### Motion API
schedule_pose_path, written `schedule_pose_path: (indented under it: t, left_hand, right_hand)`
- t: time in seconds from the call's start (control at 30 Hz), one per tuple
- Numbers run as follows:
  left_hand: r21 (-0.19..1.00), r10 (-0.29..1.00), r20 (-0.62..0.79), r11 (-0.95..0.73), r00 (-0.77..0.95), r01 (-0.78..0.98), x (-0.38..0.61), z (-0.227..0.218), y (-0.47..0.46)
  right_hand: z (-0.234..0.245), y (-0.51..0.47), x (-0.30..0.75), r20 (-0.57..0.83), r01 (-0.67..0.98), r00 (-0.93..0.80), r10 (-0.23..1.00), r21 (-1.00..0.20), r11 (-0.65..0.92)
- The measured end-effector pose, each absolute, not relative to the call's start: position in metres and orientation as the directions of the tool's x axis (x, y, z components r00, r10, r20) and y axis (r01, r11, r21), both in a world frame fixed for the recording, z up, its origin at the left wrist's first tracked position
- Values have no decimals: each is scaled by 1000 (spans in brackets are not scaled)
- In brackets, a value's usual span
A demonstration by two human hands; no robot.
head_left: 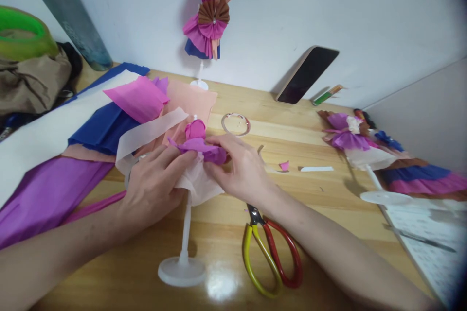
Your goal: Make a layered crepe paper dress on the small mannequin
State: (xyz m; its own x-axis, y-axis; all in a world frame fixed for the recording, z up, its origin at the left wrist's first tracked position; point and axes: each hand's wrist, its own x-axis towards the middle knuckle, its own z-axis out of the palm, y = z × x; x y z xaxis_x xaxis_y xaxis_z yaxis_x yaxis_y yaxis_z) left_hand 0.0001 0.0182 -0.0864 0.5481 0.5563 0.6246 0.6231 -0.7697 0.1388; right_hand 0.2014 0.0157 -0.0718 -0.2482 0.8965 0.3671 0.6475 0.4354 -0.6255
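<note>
A small form wrapped in crepe paper stands on a white plastic stand (185,233) in front of me. A piece of pink paper (196,129) covers its top, purple crepe paper (197,146) goes around the middle, and white crepe paper (200,182) hangs below. My left hand (156,180) is closed on the left side of the purple crepe paper; some of its fingers are hidden. From the right, my right hand (239,167) pinches the other end between thumb and fingers. Yellow-and-red-handled scissors (255,226) lie beneath my right forearm.
Crepe paper sheets (98,126) are piled at left, near a bottle (69,14) and a green tape roll (25,34). Behind are a tape ring (236,124), a decorated stand (199,85) and a phone (307,75) against the wall. More paper figures (350,131) stand at right.
</note>
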Motion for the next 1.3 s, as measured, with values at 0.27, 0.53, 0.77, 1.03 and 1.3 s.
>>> schedule_pose_path:
  t: [0.27, 0.53, 0.77, 1.03, 1.3]
  left_hand:
    - [-67, 394, 604, -841, 693, 537, 13, -74, 15]
    - [-7, 410, 563, -866, 717, 501, 10, -72, 26]
    - [13, 329, 596, -916, 732, 401, 9, -72, 29]
    - [54, 397, 565, -892, 723, 448, 3, -69, 29]
    - [115, 433, 679, -861, 593, 496, 1, -79, 27]
  right_hand:
    - [-83, 16, 202, 412, 604, -215, 886, -657, 452]
    - [-78, 13, 201, 243, 656, -188, 952, -691, 305]
    - [-80, 12, 204, 258, 626, -159, 953, -720, 299]
    - [-82, 14, 205, 297, 565, -148, 943, -758, 327]
    - [-85, 17, 199, 278, 594, -129, 952, -746, 299]
